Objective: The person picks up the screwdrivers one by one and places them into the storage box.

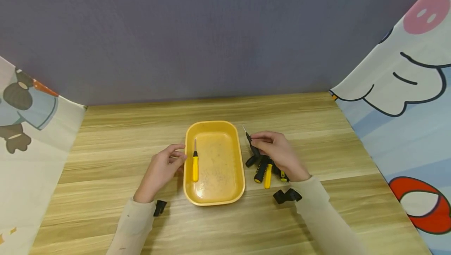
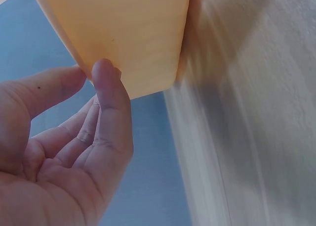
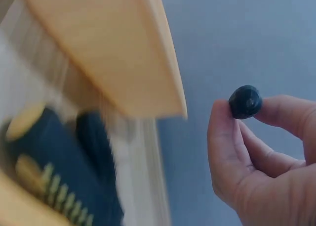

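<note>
A yellow plastic tray (image 1: 215, 203) stands on the wooden table, with one yellow-handled screwdriver (image 1: 195, 168) lying along its left side. At the tray's left rim, my left hand (image 1: 165, 169) pinches the edge between thumb and fingertip, as the left wrist view shows close up. Just beyond the right rim, my right hand (image 1: 278, 151) holds a black screwdriver (image 1: 248, 137) between thumb and fingers, its thin metal tip pointing away and up. The right wrist view shows the round black handle end (image 3: 245, 102) in that grip. My right hand partly hides a pile of tools.
Under and beside my right hand lie several tools, among them a black ridged handle (image 1: 260, 170) and a yellow handle (image 1: 268, 176). A grey panel (image 1: 208, 43) rises behind the table (image 1: 116, 145). Cartoon-printed sheets (image 1: 419, 137) border both sides.
</note>
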Demonstrator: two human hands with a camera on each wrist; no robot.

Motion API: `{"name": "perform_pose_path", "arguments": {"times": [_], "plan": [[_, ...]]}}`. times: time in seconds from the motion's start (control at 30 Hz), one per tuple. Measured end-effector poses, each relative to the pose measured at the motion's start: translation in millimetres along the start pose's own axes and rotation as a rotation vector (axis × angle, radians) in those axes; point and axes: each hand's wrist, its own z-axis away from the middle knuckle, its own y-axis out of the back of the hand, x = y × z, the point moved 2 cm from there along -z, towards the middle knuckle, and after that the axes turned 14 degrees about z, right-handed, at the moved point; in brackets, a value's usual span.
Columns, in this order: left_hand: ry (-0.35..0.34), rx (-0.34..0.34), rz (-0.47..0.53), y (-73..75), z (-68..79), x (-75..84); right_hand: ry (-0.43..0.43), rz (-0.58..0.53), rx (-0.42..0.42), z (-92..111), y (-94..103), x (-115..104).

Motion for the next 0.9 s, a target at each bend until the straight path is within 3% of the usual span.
{"name": "perform_pose_path", "arguments": {"times": [0.3, 0.5, 0.7, 0.9], "plan": [[-0.011, -0.003, -0.005, 0.9, 0.7, -2.0, 0.064, -0.088, -0.104, -18.8, -45.8, -37.0], [-0.018, -0.007, -0.017, 2.2, 0.2, -1.6, 0.027, -0.138, -0.151, -30.0, -77.2, -55.9], [-0.021, -0.006, -0.016, 2.6, -0.1, 0.0, -0.007, -0.151, -0.213, -40.5, -104.5, -63.1], [-0.029, -0.005, -0.013, 1.8, -0.7, -0.3, -0.036, -0.141, -0.248, -45.7, -117.6, -60.2]]}}
